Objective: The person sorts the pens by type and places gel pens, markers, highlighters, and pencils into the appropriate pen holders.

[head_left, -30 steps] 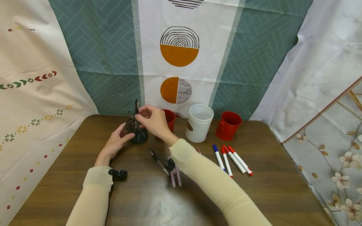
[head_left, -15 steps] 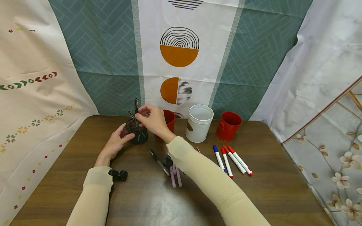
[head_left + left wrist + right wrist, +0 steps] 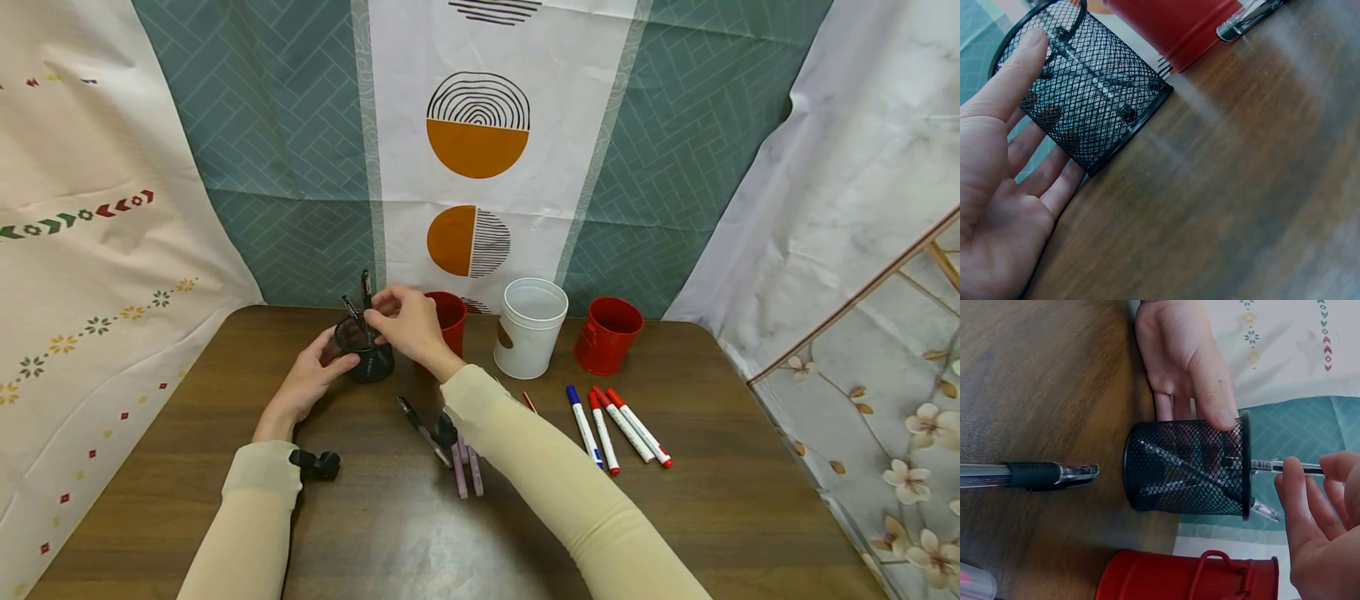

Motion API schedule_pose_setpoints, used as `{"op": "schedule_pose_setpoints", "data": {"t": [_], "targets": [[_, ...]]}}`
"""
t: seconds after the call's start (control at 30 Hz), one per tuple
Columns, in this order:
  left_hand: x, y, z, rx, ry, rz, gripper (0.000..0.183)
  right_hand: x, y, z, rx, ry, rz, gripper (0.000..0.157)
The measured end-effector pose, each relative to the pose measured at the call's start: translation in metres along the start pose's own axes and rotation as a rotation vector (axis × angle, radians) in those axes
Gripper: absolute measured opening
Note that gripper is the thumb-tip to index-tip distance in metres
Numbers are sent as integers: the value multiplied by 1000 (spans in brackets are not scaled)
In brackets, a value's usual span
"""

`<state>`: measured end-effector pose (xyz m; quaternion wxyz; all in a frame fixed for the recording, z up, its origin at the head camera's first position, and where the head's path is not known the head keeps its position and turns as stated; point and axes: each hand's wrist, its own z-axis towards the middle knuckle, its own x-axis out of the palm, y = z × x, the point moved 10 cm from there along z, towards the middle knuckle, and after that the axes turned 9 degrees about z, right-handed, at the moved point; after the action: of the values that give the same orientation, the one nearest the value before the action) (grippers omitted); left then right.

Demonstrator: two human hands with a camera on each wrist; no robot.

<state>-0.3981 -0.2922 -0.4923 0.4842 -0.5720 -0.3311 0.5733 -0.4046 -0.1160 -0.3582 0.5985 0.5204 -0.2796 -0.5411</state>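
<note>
My left hand (image 3: 306, 382) holds a black mesh pen holder (image 3: 1094, 81) upright on the table, thumb on the near side and fingers round the back. Between thumb and fingers of my right hand (image 3: 411, 327) is a black-and-clear pen (image 3: 1275, 466), pinched over the holder, its lower end inside the rim. Other pens stand slanted in the holder, one of them with a clear end (image 3: 1266, 511) poking past the rim. On the table in front lies another black pen (image 3: 422, 431), beside pale purple pens (image 3: 468, 473) partly hidden by my right wrist.
Right of the holder stand a red cup (image 3: 450, 321), a white canister (image 3: 528, 333) and a second red cup (image 3: 607, 335). A blue-capped marker (image 3: 583, 425) and red-capped markers (image 3: 628, 427) lie on the wooden table (image 3: 360, 533). Curtains hang behind it.
The pen in my right hand has sunk slightly lower into the holder, the hand moving down with it. My left hand stays on the holder.
</note>
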Motion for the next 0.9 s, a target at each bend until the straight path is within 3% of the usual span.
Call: {"op": "schedule_pose_setpoints", "data": {"t": [0.47, 0.9], "targets": [[-1, 1, 0, 11, 7, 7, 73, 0, -18, -3, 65, -1, -41, 16], [-1, 1, 1, 15, 0, 8, 70, 1, -20, -4, 72, 0, -48, 16]]}}
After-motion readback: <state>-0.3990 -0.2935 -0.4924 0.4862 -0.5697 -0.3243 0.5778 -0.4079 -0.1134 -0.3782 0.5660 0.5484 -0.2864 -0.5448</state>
